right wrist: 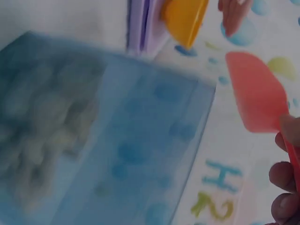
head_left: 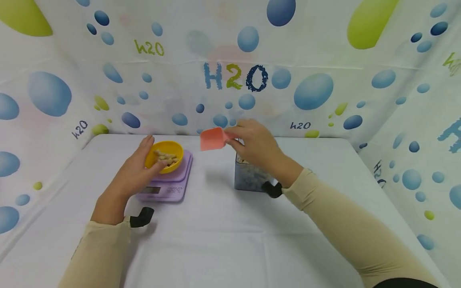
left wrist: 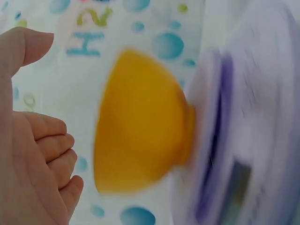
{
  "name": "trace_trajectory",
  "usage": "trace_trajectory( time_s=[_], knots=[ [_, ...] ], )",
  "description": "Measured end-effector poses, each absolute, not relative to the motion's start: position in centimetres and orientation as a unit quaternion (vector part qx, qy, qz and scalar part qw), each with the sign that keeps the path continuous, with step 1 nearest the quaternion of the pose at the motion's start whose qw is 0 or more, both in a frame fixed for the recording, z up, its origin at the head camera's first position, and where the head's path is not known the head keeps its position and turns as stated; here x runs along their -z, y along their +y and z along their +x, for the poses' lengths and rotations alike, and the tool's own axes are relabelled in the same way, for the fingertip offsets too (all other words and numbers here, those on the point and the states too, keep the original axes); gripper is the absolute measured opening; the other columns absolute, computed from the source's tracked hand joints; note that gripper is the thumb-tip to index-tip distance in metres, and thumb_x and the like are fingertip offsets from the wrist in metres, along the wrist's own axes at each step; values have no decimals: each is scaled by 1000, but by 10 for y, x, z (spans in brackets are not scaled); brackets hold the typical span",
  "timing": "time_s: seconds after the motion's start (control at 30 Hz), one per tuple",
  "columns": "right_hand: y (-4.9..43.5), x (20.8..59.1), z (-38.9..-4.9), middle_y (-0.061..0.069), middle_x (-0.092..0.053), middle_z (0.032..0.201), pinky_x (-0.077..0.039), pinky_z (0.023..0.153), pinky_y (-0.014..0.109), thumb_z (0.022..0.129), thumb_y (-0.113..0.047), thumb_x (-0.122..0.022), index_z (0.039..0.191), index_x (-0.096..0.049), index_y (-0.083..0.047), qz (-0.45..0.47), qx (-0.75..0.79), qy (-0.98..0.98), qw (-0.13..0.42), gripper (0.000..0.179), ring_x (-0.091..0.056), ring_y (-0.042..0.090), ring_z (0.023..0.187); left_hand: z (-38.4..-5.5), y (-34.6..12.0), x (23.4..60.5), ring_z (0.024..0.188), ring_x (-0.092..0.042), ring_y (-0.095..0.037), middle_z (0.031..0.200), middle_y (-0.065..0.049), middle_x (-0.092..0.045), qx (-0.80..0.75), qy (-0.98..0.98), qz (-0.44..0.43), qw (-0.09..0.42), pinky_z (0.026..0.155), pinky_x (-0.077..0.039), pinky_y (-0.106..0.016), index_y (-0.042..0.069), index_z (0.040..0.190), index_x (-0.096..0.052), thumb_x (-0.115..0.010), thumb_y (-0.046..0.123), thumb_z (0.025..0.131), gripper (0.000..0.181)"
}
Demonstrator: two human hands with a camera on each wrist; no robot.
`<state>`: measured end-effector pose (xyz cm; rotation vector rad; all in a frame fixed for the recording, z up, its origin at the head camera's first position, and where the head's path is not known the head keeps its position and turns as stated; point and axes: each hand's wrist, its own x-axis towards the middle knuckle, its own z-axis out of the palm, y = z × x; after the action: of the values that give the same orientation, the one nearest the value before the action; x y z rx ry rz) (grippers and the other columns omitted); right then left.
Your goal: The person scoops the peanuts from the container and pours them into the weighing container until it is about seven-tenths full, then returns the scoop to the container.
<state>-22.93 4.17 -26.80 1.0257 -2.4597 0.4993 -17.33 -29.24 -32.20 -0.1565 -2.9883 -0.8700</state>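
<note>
A yellow bowl with what look like unshelled peanuts sits on a purple kitchen scale. My left hand is beside the bowl's left side, thumb over its near rim in the head view. In the left wrist view a gap shows between the loosely bent fingers and the bowl. My right hand pinches the handle of a small coral-red scoop, raised above the table and tilted. No load is visible on its blade. Below that hand stands a see-through bluish container of similar pieces, partly hidden by the hand.
A white cloth covers the table. The scale's small display faces the near side. Behind the table hangs a white curtain printed with blue and green drops and H2O lettering.
</note>
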Motion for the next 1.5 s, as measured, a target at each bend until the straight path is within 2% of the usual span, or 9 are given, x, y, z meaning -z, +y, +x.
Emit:
trace_trajectory(
  time_s=[0.27,0.5,0.7,0.87,0.97,1.1,1.3,1.4,1.5],
  knots=[
    [121,270,-236,-1,-62,85,-41,72,35,96,-30,-64,117,-73,-13,327,-185,-906,192,28,-48,21,86,-178,-244,304,153,-8,-32,166,4,0,314,-941,-122,14,119,-13,-61,26,159,-2,-50,54,97,84],
    [150,272,-233,1,-64,88,-40,67,35,93,-28,-67,113,-74,-14,308,-122,-924,190,25,-48,23,83,-196,-185,307,153,-9,-24,167,6,-3,285,-944,-165,-10,122,-15,-55,25,160,-7,-50,58,96,84],
    [145,278,-237,2,-65,87,-44,62,35,91,-24,-69,108,-77,-16,343,-18,-923,175,20,-52,23,78,-209,-148,322,153,-10,-22,167,4,-4,302,-932,-195,-38,122,-17,-51,23,160,-9,-46,58,97,81],
    [129,277,-238,0,-63,84,-44,60,35,93,-23,-66,101,-77,-19,327,61,-937,104,15,-53,21,72,-215,-128,337,153,-13,-21,167,6,-5,335,-920,-201,-39,122,-17,-50,24,160,-10,-43,53,100,74],
    [120,270,-238,0,-66,86,-48,58,36,94,-24,-65,97,-77,-19,293,79,-951,63,14,-57,22,70,-217,-122,344,153,-14,-20,166,8,-5,351,-914,-204,-26,122,-18,-50,24,160,-10,-41,53,101,72],
    [107,263,-239,3,-68,87,-53,63,37,93,-21,-66,93,-75,-12,263,67,-962,8,13,-61,23,75,-217,-120,349,153,-14,-20,166,7,-8,358,-909,-213,-3,122,-19,-50,21,160,-14,-44,47,102,70],
    [109,262,-248,2,-64,78,-47,67,32,95,-19,-63,87,-71,-8,296,20,-953,-67,16,-56,19,73,-216,-120,349,152,-13,-16,166,9,-10,354,-909,-220,6,122,-19,-48,21,159,-18,-46,43,102,67],
    [112,262,-250,1,-64,80,-48,70,32,94,-18,-67,90,-74,-9,322,25,-944,-65,12,-56,18,75,-217,-120,348,152,-13,-15,165,12,-8,350,-911,-221,2,122,-20,-47,23,159,-16,-45,45,102,68],
    [107,260,-248,3,-67,84,-52,70,33,88,-13,-74,95,-76,-11,349,113,-930,-3,8,-59,21,79,-218,-120,346,152,-14,-15,165,12,-8,348,-911,-222,1,122,-20,-47,25,159,-15,-45,47,101,69]
  ],
)
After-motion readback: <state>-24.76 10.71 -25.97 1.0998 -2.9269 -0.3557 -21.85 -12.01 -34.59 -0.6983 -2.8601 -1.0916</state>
